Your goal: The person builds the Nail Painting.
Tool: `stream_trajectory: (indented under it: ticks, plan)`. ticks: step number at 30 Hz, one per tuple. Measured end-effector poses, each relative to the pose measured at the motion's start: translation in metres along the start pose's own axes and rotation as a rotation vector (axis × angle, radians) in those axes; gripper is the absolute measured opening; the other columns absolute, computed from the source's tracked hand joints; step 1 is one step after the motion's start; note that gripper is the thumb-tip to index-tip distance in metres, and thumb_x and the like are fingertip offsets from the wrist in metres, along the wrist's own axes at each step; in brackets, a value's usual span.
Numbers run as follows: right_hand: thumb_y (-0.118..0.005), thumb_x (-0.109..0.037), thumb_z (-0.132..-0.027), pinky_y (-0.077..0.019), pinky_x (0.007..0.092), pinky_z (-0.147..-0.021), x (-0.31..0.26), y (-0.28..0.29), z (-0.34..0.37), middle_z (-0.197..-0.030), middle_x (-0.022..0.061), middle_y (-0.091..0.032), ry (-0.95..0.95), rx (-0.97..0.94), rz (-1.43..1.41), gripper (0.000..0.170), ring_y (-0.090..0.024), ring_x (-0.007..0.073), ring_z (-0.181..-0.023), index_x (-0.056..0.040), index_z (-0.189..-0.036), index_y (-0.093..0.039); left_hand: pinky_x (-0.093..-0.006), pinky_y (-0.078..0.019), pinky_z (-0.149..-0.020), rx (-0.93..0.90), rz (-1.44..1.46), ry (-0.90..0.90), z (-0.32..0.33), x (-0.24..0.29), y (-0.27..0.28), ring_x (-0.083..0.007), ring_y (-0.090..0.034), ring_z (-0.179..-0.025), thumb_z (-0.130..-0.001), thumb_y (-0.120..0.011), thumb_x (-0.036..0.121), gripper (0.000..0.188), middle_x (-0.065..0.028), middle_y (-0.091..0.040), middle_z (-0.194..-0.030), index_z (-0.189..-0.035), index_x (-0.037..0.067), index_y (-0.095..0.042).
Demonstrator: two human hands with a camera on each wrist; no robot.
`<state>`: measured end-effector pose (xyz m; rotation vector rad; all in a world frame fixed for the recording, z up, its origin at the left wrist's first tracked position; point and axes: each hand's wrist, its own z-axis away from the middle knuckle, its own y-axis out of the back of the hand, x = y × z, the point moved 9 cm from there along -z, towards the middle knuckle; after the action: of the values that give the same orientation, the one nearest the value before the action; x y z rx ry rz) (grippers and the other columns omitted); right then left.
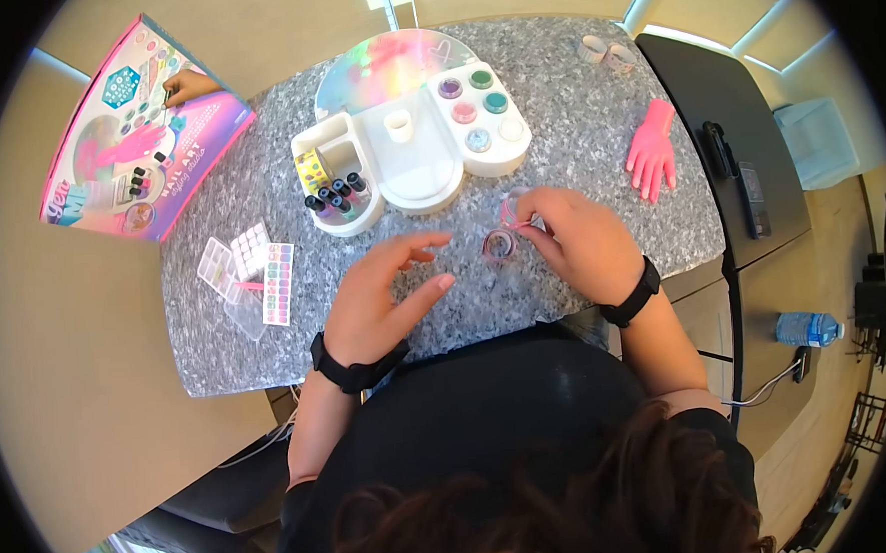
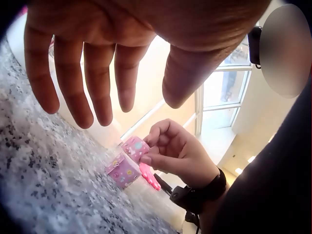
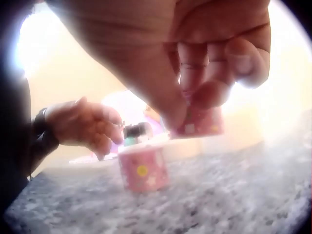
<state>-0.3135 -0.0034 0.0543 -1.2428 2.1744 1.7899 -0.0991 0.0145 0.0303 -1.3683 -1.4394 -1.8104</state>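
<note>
My right hand (image 1: pixel 584 244) pinches a pink patterned roll (image 2: pixel 135 145) between thumb and fingers, just above the table in the right wrist view. Close beside it, a second pink roll with small printed shapes (image 3: pixel 144 168) stands on the grey speckled table (image 1: pixel 434 302). Seen from above, this second roll (image 1: pixel 498 245) shows its hollow middle. My left hand (image 1: pixel 372 292) hovers to the left of the rolls, fingers spread and holding nothing. In the left wrist view its fingers (image 2: pixel 68 83) hang loose over the scene.
Beyond the hands stands a white tray station (image 1: pixel 379 202) with small bottles (image 1: pixel 338 192), a yellow roll (image 1: pixel 311 169) and glitter pots (image 1: pixel 463 112). A pink model hand (image 1: pixel 651 153) and two pale rolls (image 1: pixel 607 53) lie right. Nail pieces, a sticker sheet (image 1: pixel 278 285) and box (image 1: pixel 145 132) are left.
</note>
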Motion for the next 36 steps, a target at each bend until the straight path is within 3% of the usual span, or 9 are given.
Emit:
stream_trajectory:
  ticks: [4,6,8,12,16,21,25,28,36]
  plan:
    - [-0.075,0.000,-0.093,-0.0570,0.0398,-0.076,-0.025,0.008,-0.002,-0.102,0.0091,-0.071,0.131,-0.011,-0.243,0.024,-0.073,0.0313,-0.091,-0.0076,-0.112,-0.062,-0.0406,-0.0530,-0.105,0.132,0.064,-0.059,-0.012,0.024,0.003,-0.0280,-0.069,-0.122,-0.093,-0.078,0.004,0.046,-0.0124,-0.066,-0.145,-0.138,0.007,-0.069]
    - [-0.074,0.005,-0.094,-0.0561,0.0331,-0.078,-0.026,-0.002,0.003,-0.101,0.0056,-0.069,0.079,-0.135,-0.604,0.026,-0.071,0.0207,-0.090,-0.0074,-0.113,-0.062,-0.0423,-0.0514,-0.109,0.124,-0.218,-0.344,-0.014,0.050,-0.004,-0.0321,-0.065,-0.132,-0.089,-0.079,0.000,0.049,-0.0142,-0.061,-0.150,-0.135,0.009,-0.069]
    - [-0.075,0.005,-0.095,-0.0552,0.0313,-0.080,-0.019,-0.010,0.006,-0.104,0.0034,-0.068,0.070,-0.120,-0.751,0.027,-0.069,0.0161,-0.092,-0.0074,-0.116,-0.062,-0.0434,-0.0501,-0.111,0.084,-0.178,-0.314,-0.015,0.045,-0.011,-0.0351,-0.061,-0.137,-0.086,-0.082,0.003,0.047,-0.0152,-0.062,-0.148,-0.131,0.010,-0.069]
    - [-0.077,0.002,-0.095,-0.0539,0.0292,-0.082,-0.007,-0.021,0.013,-0.113,0.0008,-0.065,-0.030,-0.174,-1.064,0.036,-0.065,0.0091,-0.097,-0.0063,-0.124,-0.056,-0.0414,-0.0511,-0.109,0.058,-0.086,-0.258,-0.017,0.033,-0.016,-0.0299,-0.066,-0.129,-0.088,-0.083,0.007,0.039,-0.0137,-0.067,-0.139,-0.125,0.007,-0.070]
    - [-0.078,-0.002,-0.096,-0.0539,0.0255,-0.077,0.005,-0.031,0.016,-0.111,0.0000,-0.064,-0.133,-0.173,-0.938,0.041,-0.064,0.0067,-0.098,-0.0068,-0.128,-0.053,-0.0368,-0.0540,-0.103,-0.023,0.121,-0.111,-0.019,0.021,-0.027,-0.0196,-0.071,-0.113,-0.095,-0.081,0.010,0.032,-0.0092,-0.074,-0.122,-0.123,0.002,-0.068]
    - [-0.069,-0.013,-0.106,-0.0495,0.0199,-0.059,0.023,-0.039,0.019,-0.102,0.0017,-0.066,-0.427,-0.123,-1.111,0.025,-0.061,0.0044,-0.078,-0.0076,-0.126,-0.055,-0.0312,-0.0560,-0.095,0.050,0.413,0.091,-0.024,-0.015,-0.038,-0.0133,-0.072,-0.103,-0.100,-0.079,0.014,0.028,-0.0064,-0.076,-0.112,-0.122,0.000,-0.069]
    - [-0.064,-0.018,-0.110,-0.0480,0.0201,-0.058,0.032,-0.042,0.023,-0.096,0.0020,-0.068,-0.551,-0.121,-1.040,0.022,-0.057,0.0048,-0.068,-0.0063,-0.126,-0.056,-0.0263,-0.0571,-0.085,0.037,0.636,0.198,-0.025,-0.024,-0.047,-0.0102,-0.073,-0.095,-0.102,-0.078,0.017,0.026,-0.0063,-0.077,-0.108,-0.122,0.001,-0.071]
    - [-0.063,-0.022,-0.111,-0.0482,0.0209,-0.058,0.033,-0.042,0.027,-0.089,0.0023,-0.070,-0.591,-0.099,-0.965,0.022,-0.059,0.0058,-0.068,-0.0052,-0.124,-0.058,-0.0252,-0.0579,-0.083,0.043,0.592,0.249,-0.024,-0.037,-0.050,-0.0095,-0.073,-0.091,-0.103,-0.077,0.018,0.028,-0.0060,-0.077,-0.107,-0.124,0.000,-0.070]
    - [-0.065,-0.022,-0.108,-0.0545,0.0363,-0.066,0.040,-0.042,0.028,-0.080,0.0127,-0.074,-0.506,-0.074,-0.532,0.021,-0.075,0.0221,-0.075,-0.0020,-0.112,-0.060,-0.0264,-0.0554,-0.072,0.070,0.351,0.323,-0.020,-0.046,-0.048,-0.0093,-0.072,-0.079,-0.100,-0.080,0.028,0.044,-0.0086,-0.080,-0.096,-0.132,0.001,-0.065]
